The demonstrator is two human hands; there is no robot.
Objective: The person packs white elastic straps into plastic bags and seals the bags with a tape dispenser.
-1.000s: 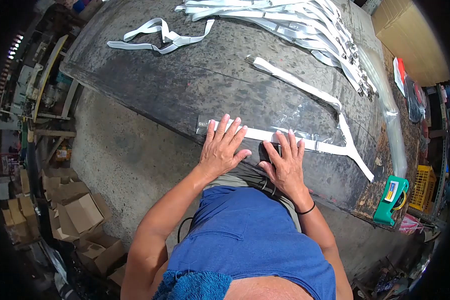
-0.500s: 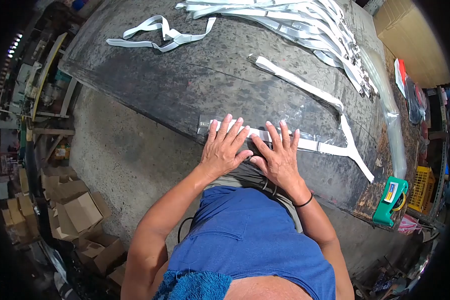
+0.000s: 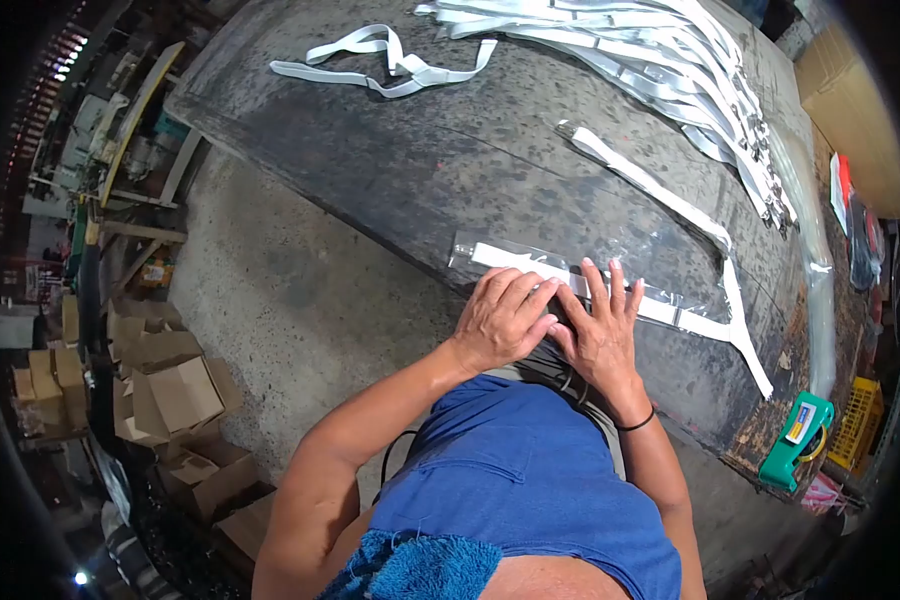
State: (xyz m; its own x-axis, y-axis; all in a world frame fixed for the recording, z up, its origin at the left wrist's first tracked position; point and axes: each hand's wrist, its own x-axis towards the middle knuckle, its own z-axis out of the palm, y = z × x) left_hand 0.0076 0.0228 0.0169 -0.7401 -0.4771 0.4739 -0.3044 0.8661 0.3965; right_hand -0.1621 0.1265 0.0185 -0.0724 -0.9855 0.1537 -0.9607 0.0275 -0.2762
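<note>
We press our left hand [image 3: 500,318] and right hand [image 3: 602,330] flat, side by side, on a white strap [image 3: 670,312] in a clear bag [image 3: 660,262] on the dark surface [image 3: 420,170]. More straps [image 3: 650,60] lie at 1 o'clock.

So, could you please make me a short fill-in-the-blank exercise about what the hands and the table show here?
1. Both hands, the left hand and the right hand, press on a white ____ inside a clear bag.
2. The tape dispenser at the table edge is ____ in colour.
3. The person's right wrist wears a ____ band.

Missing words: strap; green; black
</note>
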